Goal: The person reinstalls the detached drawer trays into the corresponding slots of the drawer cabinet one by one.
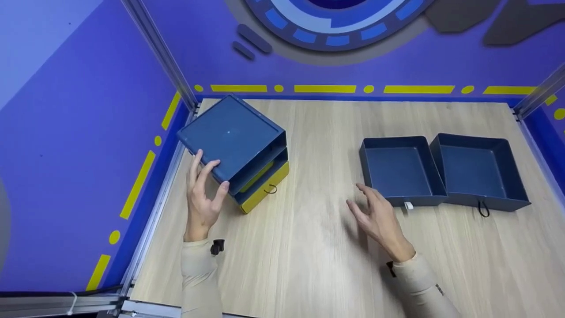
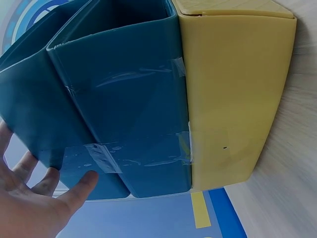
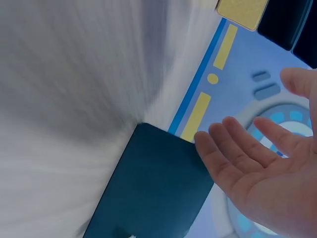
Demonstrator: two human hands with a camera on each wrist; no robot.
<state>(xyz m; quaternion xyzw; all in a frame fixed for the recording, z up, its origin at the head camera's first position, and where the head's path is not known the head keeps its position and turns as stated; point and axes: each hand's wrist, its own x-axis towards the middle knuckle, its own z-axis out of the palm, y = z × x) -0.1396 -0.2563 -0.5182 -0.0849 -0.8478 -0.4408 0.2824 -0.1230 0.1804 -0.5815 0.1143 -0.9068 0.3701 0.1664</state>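
Because the blue-and-yellow drawer cabinet [image 1: 231, 137] looks like light, stiff, slick plastic with taped tiers, we would judge it best held low by both side walls. It stands by the tabletop's [image 1: 318, 221] left edge, with open room rightward. Our left hand [image 1: 203, 201] spreads at its side, contact unclear; our right hand [image 1: 380, 221], fingers apart, pinches nothing near the left blue drawer [image 1: 395, 172].

Looks forward and down over the table [image 1: 318, 260] from the head; sees the shared cabinet [image 2: 129, 104] close from left wrist, farther, cornered upper right, from right wrist.
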